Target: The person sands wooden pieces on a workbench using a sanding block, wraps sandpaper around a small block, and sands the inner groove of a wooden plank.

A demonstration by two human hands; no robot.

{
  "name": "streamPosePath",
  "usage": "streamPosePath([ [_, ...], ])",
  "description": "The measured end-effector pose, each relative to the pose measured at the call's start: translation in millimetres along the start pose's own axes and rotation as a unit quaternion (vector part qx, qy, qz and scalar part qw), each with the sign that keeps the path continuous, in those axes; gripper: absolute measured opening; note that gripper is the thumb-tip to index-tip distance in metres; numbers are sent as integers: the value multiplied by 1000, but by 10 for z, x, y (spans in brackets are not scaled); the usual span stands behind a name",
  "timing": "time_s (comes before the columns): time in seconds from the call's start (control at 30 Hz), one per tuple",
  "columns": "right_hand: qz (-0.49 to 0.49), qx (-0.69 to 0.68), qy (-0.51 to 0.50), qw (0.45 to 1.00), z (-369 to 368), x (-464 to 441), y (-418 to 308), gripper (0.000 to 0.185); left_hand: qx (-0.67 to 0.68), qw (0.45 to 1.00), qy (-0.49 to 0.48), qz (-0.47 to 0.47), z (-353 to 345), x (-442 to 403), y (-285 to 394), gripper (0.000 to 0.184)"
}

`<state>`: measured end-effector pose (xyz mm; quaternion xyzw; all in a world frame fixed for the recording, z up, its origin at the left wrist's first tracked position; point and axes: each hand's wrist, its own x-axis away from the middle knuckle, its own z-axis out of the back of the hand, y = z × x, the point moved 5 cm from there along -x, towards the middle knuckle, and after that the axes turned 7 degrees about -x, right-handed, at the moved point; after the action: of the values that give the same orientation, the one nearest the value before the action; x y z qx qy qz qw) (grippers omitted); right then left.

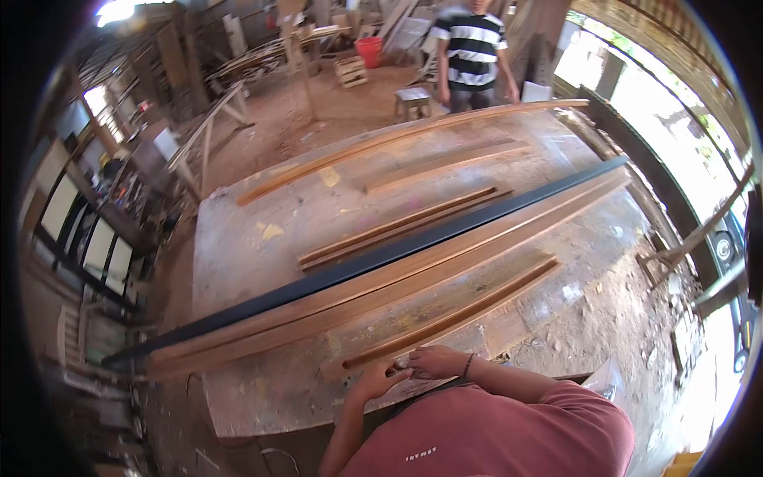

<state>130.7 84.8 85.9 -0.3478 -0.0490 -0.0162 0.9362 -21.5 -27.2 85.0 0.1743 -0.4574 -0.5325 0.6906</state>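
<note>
My left hand (381,381) and my right hand (433,362) meet at the near edge of the worktable (270,405), close to my body. The fingers of both are curled together around a small spot, and whatever sits between them is too small and hidden to name. Just beyond the hands lies a short grooved wooden strip (453,315), its near end beside my fingers. Past it, long brown wooden boards (381,295) run diagonally across the table, next to a long dark blue-black strip (381,259).
Farther across lie two short wooden strips (397,226), another short board (445,165) and a long thin strip (381,143) along the far edge. A person in a striped shirt (472,52) stands there. Behind are a stool (413,95), a crate (350,71) and a red bucket (369,52).
</note>
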Motion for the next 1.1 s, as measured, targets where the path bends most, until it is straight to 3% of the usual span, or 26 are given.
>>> streamPosePath([
  [0.1, 1, -30, 4, 1000, -110, -72, 95, 37, 22, 1000, -22, -1, 86, 57, 36, 71],
  [0.17, -27, -24, -30, 999, 42, -115, -99, 41, 64, 998, 17, -7, 2, 93, -43, 67],
  [0.23, 32, -59, -14, 998, 72, -273, -133, 42, 146, 971, 167, -88, -72, 98, -131, 61],
  [0.3, 79, -106, 5, 991, 86, -404, -182, 42, 124, 964, 218, -90, -27, 182, -158, 56],
  [0.33, 36, -66, -28, 997, 2, -342, -78, 35, 124, 957, 247, -89, -65, 205, -164, 54],
  [0.37, 57, -80, -3, 995, -71, -308, -22, 32, 120, 952, 267, -93, -125, 231, -174, 53],
  [0.4, 95, -74, -44, 992, -61, -528, -32, 32, 134, 938, 312, -64, -61, 322, -260, 53],
  [0.47, 19, -44, -100, 994, -97, -562, -17, 33, 143, 943, 298, -28, -166, 394, -282, 50],
  [0.63, 81, -40, -191, 977, -193, -959, -189, 31, 210, 894, 396, -9, -309, 667, -473, 44],
  [0.7, 145, -92, -163, 972, -118, -1048, -511, 19, 168, 858, 485, 7, -325, 846, -451, 38],
  [0.8, 144, -47, -204, 967, -300, -1157, -387, 19, 230, 852, 469, 40, -382, 1015, -482, 35],
  [1.1, 178, -18, -235, 955, -488, -1080, -509, 34, 194, 821, 537, 16, -893, 757, -769, 31],
])
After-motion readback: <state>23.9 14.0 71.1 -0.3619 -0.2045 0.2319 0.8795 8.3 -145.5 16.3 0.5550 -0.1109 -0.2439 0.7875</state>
